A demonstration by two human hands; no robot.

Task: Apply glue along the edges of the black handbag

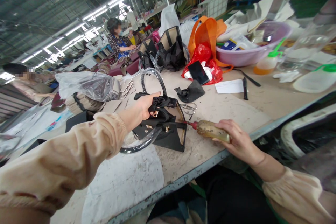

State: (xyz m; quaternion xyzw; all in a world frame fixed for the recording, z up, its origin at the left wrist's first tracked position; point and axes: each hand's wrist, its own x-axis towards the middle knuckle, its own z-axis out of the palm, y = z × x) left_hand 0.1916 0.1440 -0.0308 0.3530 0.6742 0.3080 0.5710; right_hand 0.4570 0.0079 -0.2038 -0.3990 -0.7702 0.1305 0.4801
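Note:
A black handbag (169, 140) lies on its side on the table, its tan edge turned toward the right. My left hand (145, 106) is closed on the bunched black fabric at the top of the bag. Plastic film wraps the bag's two looped handles (154, 73). In my right hand (237, 138) is a yellowish, stained glue bottle (210, 130) with a red nozzle. The thin tip of that nozzle reaches the bag's tan edge; whether it touches, I cannot tell. Scissors (189, 107) and a black cloth piece (193, 92) lie just behind the bag.
A white cloth (126, 182) covers the table's near left. Black bags (172, 50), a red plastic bag (203, 61) with a phone, and a purple basin (244, 56) stand behind. Squeeze bottles (316, 79) and a knife (245, 88) lie right. Two people work farther left.

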